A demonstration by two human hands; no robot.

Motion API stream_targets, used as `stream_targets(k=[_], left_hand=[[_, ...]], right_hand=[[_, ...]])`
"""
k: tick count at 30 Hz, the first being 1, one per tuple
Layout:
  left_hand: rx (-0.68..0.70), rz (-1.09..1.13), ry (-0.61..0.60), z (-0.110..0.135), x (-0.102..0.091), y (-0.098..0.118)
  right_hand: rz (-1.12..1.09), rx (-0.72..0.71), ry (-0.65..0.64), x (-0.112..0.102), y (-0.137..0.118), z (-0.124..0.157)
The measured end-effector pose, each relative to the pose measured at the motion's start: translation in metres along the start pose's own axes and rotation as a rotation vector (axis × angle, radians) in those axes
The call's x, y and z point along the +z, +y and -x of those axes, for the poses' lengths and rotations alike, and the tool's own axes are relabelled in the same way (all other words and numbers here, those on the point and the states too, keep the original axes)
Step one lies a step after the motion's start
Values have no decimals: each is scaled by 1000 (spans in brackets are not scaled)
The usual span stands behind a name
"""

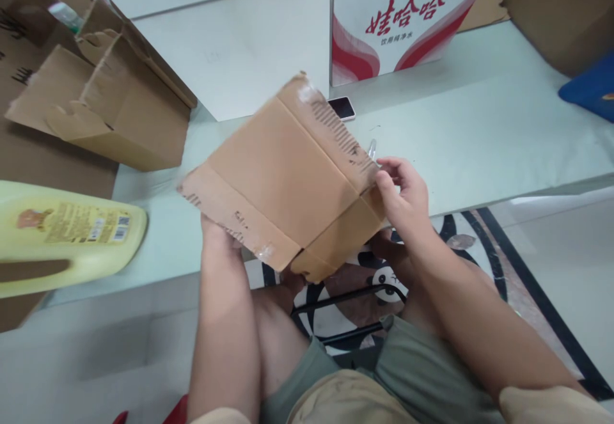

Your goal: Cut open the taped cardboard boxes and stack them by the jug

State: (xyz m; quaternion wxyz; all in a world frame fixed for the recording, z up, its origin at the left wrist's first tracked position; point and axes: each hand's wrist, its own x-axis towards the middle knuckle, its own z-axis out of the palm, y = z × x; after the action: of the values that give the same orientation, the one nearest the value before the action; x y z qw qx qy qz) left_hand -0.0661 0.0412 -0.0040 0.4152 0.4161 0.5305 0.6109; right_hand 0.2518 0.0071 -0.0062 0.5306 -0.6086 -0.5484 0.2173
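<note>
A brown cardboard box (283, 178) is held up tilted over the front edge of the table. Its creased flaps have rough torn edges, with clear tape and exposed corrugation along the sides. My left hand (219, 235) grips the box at its lower left edge, most of its fingers hidden beneath the cardboard. At the right corner, the thumb and fingers of my right hand (405, 197) are closed on the box's edge. A small clear piece (373, 148) shows just beyond those fingertips; its kind is hard to make out.
Behind the box lies a phone (342, 108) on the pale-green-covered table (460, 130). A white and red carton (407, 27) stands at the back. On the left are an open cardboard carton (139, 98) and a yellow jug (71, 238). A blue object (592, 88) sits at right.
</note>
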Motion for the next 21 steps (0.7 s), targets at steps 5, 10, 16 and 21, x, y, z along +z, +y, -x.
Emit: stream_targets(k=[5,10,16,21], left_hand=[[-39,454,221,2,11,12],[-133,574,216,3,18,18],[-2,815,67,7,14,26],[-291,995,119,3,10,31]], right_hand=[[-101,125,100,3,12,-4],[-584,409,-348,8,1,2],[-851,597,-249,-5,-10,-4],[-965,563,106,-43,-3,-27]])
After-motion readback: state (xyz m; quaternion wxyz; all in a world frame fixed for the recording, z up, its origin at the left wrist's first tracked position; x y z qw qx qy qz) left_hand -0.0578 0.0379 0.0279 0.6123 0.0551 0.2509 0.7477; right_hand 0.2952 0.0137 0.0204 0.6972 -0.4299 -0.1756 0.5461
